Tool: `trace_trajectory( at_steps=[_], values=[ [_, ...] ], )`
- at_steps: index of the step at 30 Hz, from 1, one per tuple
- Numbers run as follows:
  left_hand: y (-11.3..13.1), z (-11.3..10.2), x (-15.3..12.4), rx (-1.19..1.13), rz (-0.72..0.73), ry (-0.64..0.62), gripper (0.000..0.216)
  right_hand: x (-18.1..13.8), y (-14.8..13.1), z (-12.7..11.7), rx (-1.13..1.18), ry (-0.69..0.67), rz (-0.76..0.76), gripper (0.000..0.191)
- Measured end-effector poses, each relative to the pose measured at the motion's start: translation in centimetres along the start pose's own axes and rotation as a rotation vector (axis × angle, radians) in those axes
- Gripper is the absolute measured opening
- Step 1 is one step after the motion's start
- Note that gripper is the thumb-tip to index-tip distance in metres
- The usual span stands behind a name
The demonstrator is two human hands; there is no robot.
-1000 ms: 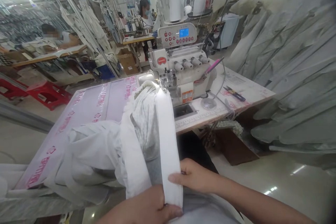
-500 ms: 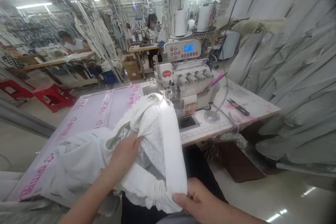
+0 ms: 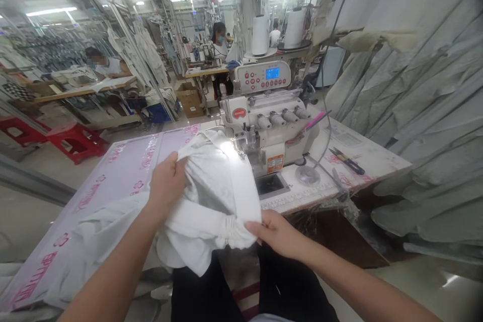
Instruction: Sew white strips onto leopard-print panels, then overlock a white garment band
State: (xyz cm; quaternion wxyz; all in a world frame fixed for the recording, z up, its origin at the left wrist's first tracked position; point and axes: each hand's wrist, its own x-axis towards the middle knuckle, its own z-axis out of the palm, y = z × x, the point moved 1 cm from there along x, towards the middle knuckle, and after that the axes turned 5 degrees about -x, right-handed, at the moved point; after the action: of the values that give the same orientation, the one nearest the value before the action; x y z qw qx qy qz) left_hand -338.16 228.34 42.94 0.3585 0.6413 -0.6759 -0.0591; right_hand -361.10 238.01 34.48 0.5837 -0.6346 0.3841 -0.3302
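A pale garment with a gathered elastic waistband (image 3: 246,186) runs from my hands up to the lit needle area of a white overlock sewing machine (image 3: 260,121). My left hand (image 3: 168,181) is closed on the cloth at the left side of the waist opening. Pinched between thumb and fingers of my right hand (image 3: 273,231) is the near end of the waistband, beside its gathered part. The loose body of the garment (image 3: 109,231) spreads left over the table. Cloth covers the presser foot.
Scissors-like thread snips (image 3: 347,161) lie right of the machine. White thread cones (image 3: 260,35) stand behind it. Pale fabric (image 3: 415,161) hangs at the right. Red stools (image 3: 77,143) and a co-worker (image 3: 219,43) are farther back.
My left hand has moved up and left along the opening. My right hand has risen towards the machine, lifting the near end of the waistband with it.
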Motion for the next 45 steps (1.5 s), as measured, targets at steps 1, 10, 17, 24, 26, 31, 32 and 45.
trace_trajectory(
  at_steps=[1,10,17,24,26,31,32,45],
  values=[
    [0.0,0.2,0.8,0.002,0.009,0.018,0.026,0.8,-0.3,-0.5,0.001,0.001,-0.006,0.046],
    [3.7,2.6,-3.9,-0.031,0.489,-0.145,0.018,5.8,-2.3,-3.5,-0.009,0.028,-0.002,0.046],
    [5.3,3.2,-8.2,-0.11,0.346,-0.276,0.028,5.5,-2.3,-3.8,0.063,-0.006,0.029,0.045],
    [3.3,4.2,-5.6,-0.536,-0.022,-0.809,0.036,5.8,-2.1,-4.5,0.19,-0.016,0.054,0.041],
    [3.7,2.6,-6.7,-0.503,-0.059,-0.855,0.037,6.0,-2.1,-4.5,0.224,-0.015,0.056,0.04],
    [5.4,-1.9,-16.4,-0.421,0.079,-1.247,0.034,1.7,-1.2,-0.2,0.277,-0.045,0.113,0.044],
    [5.4,-2.3,-18.3,-0.44,0.058,-1.298,0.031,-0.2,-0.8,1.3,0.276,-0.071,0.136,0.045],
    [3.7,0.8,-21.3,-0.538,-0.111,-1.403,0.038,-7.7,0.4,5.9,0.235,-0.148,0.169,0.048]
  ],
)
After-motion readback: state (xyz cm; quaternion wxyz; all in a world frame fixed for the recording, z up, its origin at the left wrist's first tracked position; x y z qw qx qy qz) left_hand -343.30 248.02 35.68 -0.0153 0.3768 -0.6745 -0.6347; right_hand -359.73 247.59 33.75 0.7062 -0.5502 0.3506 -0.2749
